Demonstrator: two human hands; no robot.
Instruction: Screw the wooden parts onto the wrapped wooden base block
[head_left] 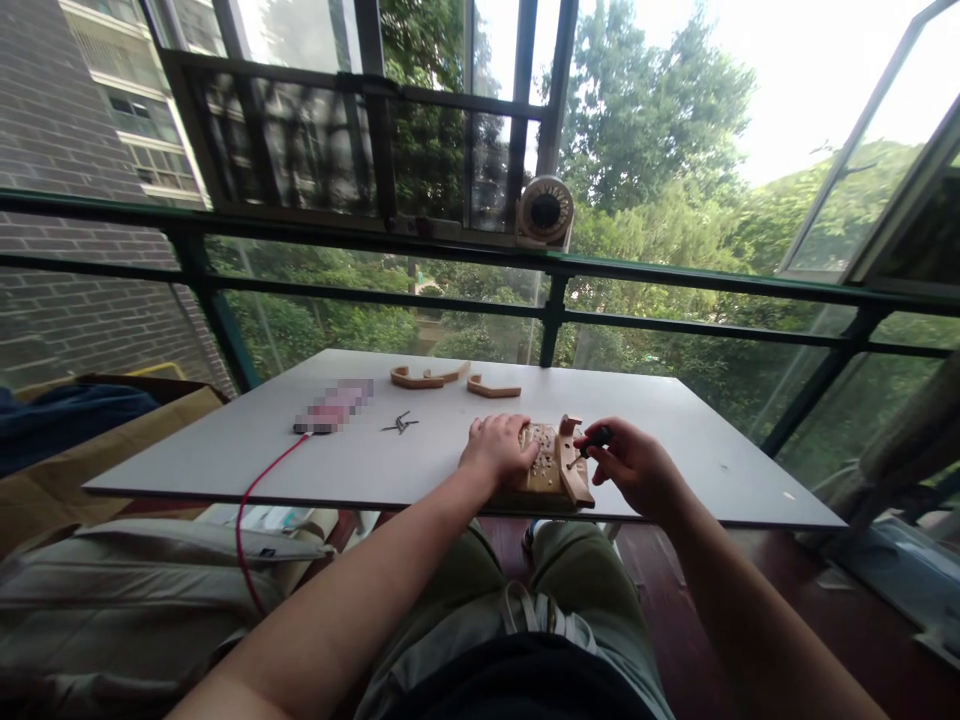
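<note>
A small wooden assembly [553, 468] with a perforated top panel lies at the near edge of the white table [225, 450]. My left hand [498, 448] rests on its left side, fingers curled down over the wood. My right hand [631, 463] is closed around a small black-handled screwdriver [592, 440], whose tip points at the upright wooden piece on the assembly's right side.
Two curved wooden pieces [429, 377] [493, 388] lie farther back on the table. A few dark screws [400, 424] sit in the middle. A blurred pink object [335, 406] with a red cable [259, 485] lies left. Cardboard box [90, 440] at left; window railing behind.
</note>
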